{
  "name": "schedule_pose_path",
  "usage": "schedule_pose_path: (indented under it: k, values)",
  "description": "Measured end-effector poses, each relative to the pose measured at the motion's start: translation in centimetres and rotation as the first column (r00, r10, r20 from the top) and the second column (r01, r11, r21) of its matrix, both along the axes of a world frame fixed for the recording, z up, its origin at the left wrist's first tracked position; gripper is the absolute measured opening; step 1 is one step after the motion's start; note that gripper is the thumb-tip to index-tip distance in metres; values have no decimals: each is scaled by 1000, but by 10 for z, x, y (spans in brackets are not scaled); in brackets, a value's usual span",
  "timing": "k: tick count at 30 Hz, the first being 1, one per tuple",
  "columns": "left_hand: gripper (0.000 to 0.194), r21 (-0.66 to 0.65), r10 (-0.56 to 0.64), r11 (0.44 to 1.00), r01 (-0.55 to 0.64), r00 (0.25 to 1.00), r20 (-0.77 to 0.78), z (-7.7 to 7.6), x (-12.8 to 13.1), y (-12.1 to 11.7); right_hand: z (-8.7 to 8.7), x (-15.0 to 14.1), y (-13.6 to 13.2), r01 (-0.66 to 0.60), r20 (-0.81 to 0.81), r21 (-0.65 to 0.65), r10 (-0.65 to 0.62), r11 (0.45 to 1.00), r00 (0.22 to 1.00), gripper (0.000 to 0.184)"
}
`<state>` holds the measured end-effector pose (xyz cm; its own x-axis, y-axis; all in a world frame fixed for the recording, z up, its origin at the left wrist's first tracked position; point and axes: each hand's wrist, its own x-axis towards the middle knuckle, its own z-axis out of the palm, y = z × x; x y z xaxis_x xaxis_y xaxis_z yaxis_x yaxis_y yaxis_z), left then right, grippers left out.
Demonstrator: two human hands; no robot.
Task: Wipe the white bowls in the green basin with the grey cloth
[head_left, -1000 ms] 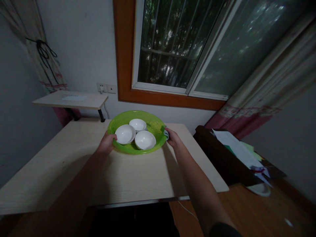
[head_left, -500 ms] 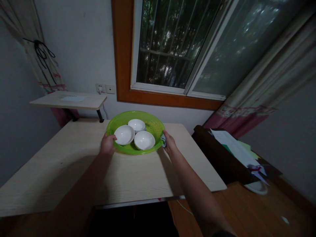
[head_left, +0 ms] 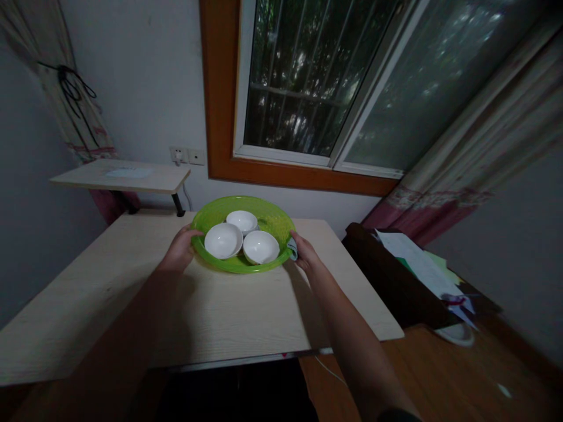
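A round green plastic basket (head_left: 277,230) is held level by its two sides near the table's far edge. Inside it stand three white bowls, upright and close together: a left bowl (head_left: 223,241), a back bowl (head_left: 241,221) and a right bowl (head_left: 261,247). My left hand (head_left: 179,248) grips the basket's left rim, thumb over the edge. On the right rim, my right hand (head_left: 304,251) is closed, with a small grey-blue cloth (head_left: 292,248) pinched between it and the basket. The fingers under the rim are hidden.
Below the basket is a pale wooden table (head_left: 246,316). A small raised shelf (head_left: 158,179) with a paper (head_left: 127,173) stands at its back left. Wall sockets (head_left: 187,155) and a window (head_left: 303,88) lie behind. Papers (head_left: 417,264) cover a dark brown piece of furniture at right.
My left hand has shifted left and slightly up along the basket's rim. The basket has turned a little, and the bowls sit slightly further right. My right hand keeps its hold.
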<state>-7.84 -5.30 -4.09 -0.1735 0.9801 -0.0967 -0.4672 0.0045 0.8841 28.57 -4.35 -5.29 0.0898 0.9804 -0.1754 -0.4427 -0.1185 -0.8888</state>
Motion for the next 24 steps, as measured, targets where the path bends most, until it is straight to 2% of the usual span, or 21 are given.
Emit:
schedule_pose_path:
  k: [3, 7, 10, 17, 20, 24]
  values:
    - [48, -6, -13, 1000, 13, 1000, 8, 3, 0, 9, 1, 1, 5, 12, 7, 10, -12, 1000, 1000, 23]
    - [42, -32, 149, 988, -150, 989, -19, -2, 10, 10, -4, -5, 2, 81, 2, 52, -81, 995, 997, 25]
    - [35, -34, 256, 966, -258, 965, -56, -6, 14, 7, -8, -12, -7, 154, -21, 70, -153, 986, 988, 26]
    - [30, -41, 367, 927, -372, 926, -89, -4, 25, -5, -19, -40, -40, 253, -48, 92, -249, 963, 967, 27]
    - [29, -49, 359, 929, -367, 926, -118, -4, 26, -6, -23, -49, -51, 268, -49, 89, -264, 959, 963, 28]
    - [35, -48, 268, 960, -275, 955, -126, -5, 18, -4, -19, -45, -49, 243, -41, 54, -241, 968, 970, 28]
